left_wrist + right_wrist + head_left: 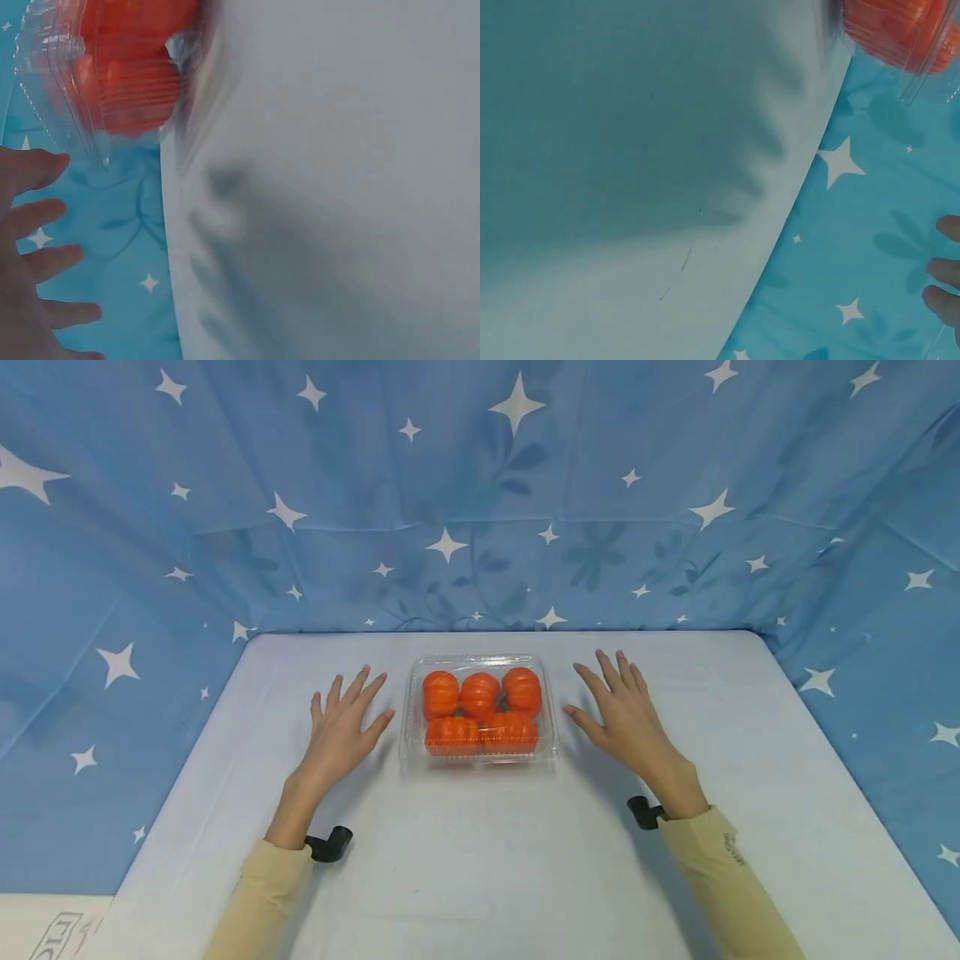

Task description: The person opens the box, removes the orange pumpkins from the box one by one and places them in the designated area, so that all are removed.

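Observation:
A clear plastic clamshell box (480, 757) sits on the white table with its lid down. Inside it lie several small orange pumpkins (480, 695), some showing green stems. My left hand (341, 727) is held just left of the box, fingers spread and pointing away from me. On the other side, my right hand (624, 714) has its fingers spread too, the thumb toward the box. Neither hand holds anything. In the left wrist view, the left thumb (37, 169) is close below a corner of the box. Only a few right fingertips (943, 270) show in the right wrist view.
The white table (480, 860) ends at a blue curtain (480, 577) with white stars, which hangs behind and at both sides. A black wrist device (330, 844) is on the left wrist and another (645, 812) on the right. A printed pale surface (52, 927) shows at lower left.

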Tool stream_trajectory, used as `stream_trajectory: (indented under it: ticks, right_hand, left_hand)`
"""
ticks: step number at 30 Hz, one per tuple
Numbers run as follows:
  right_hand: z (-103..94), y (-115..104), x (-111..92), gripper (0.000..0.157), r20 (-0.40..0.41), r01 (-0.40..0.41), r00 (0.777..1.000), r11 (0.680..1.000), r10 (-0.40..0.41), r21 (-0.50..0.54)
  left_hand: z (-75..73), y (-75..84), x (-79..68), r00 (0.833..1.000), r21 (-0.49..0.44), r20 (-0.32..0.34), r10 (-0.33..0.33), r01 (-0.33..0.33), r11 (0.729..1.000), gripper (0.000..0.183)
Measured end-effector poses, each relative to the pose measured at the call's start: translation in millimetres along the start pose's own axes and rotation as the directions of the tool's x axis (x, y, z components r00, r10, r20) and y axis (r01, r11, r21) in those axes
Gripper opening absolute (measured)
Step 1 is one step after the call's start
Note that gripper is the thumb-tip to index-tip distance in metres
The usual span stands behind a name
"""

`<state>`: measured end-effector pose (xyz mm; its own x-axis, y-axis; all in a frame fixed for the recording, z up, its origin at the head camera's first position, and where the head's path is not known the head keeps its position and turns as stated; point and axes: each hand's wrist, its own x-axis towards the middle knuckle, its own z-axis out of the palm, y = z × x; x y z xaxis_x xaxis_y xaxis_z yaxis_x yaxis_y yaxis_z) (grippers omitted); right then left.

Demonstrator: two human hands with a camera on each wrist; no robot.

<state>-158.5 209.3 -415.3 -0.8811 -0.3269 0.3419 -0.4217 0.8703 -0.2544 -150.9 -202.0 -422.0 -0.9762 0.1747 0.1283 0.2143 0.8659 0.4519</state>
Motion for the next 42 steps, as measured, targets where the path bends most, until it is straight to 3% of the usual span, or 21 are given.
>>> stream_trajectory:
  ticks: [6,11,14,19,22,25,33,42]
  right_hand:
    - [4.0,-10.1,5.2,0.062,-0.018,0.041,0.999,0.999,-0.041,0.034]
    - [3.1,-22.4,10.6,0.059,-0.02,0.072,0.997,0.994,-0.071,0.084]
    - [3.9,-30.5,14.0,0.058,-0.007,0.094,0.996,0.991,-0.094,0.091]
    - [9.9,-43.3,20.9,0.059,0.009,0.157,0.987,0.981,-0.159,0.116]
    - [13.6,-50.5,24.0,0.059,0.004,0.196,0.98,0.97,-0.199,0.144]
    - [17.7,-57.0,25.9,0.058,-0.006,0.229,0.973,0.961,-0.231,0.154]
    - [28.7,-75.3,29.6,0.057,0.009,0.294,0.954,0.945,-0.298,0.143]
    - [36.1,-95.2,32.8,0.055,0.032,0.325,0.943,0.935,-0.332,0.145]
  left_hand:
    - [6.2,-1.2,2.4,0.997,-0.215,0.062,-0.045,0.058,0.975,0.058]
    - [9.1,1.4,5.6,0.983,-0.389,0.143,-0.112,0.16,0.907,0.056]
    - [10.3,5.6,8.2,0.963,-0.495,0.214,-0.162,0.25,0.832,0.055]
    - [11.5,7.9,12.0,0.908,-0.634,0.343,-0.242,0.414,0.654,0.053]
    - [11.6,7.2,12.9,0.887,-0.675,0.392,-0.243,0.457,0.579,0.053]
    - [12.4,6.3,12.6,0.879,-0.712,0.425,-0.216,0.472,0.52,0.055]
    - [16.7,4.9,9.7,0.877,-0.766,0.436,-0.201,0.479,0.428,0.049]
    - [14.8,9.0,8.5,0.876,-0.788,0.442,-0.196,0.483,0.381,0.044]
